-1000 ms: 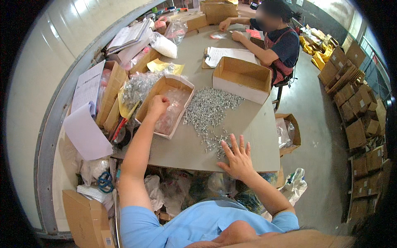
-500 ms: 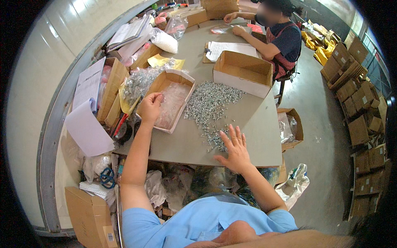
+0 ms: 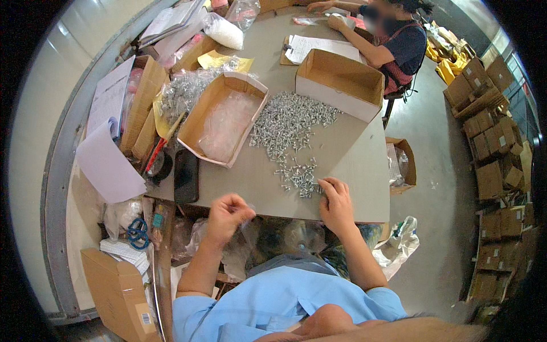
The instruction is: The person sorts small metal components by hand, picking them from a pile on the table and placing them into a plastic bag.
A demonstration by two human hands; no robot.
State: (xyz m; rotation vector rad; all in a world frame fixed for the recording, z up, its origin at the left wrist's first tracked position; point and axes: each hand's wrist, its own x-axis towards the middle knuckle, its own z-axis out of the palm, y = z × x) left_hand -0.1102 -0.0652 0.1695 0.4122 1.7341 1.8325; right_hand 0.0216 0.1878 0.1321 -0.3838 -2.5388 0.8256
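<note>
My left hand (image 3: 229,218) is over the table's near edge, thumb and fingers pinched on what looks like a small clear plastic bag (image 3: 250,210). Its outline is faint. My right hand (image 3: 337,206) rests at the near right of a pile of silver screws (image 3: 289,122), its fingers curled in beside the closest ones. Whether any screw is between those fingers is hidden. Left of the pile, an open cardboard box (image 3: 186,138) holds clear plastic bags (image 3: 225,125).
An empty white-sided cardboard box (image 3: 342,105) stands behind the pile. A black phone (image 3: 186,176), tape roll (image 3: 159,165) and papers (image 3: 108,165) lie at left. Across the table (image 3: 359,165) sits another person (image 3: 399,45). Cartons (image 3: 496,182) line the right side.
My left hand has come back from the bag box toward me, still pinched. My right hand has gone from spread fingers to curled ones by the screws. The view has shifted slightly.
</note>
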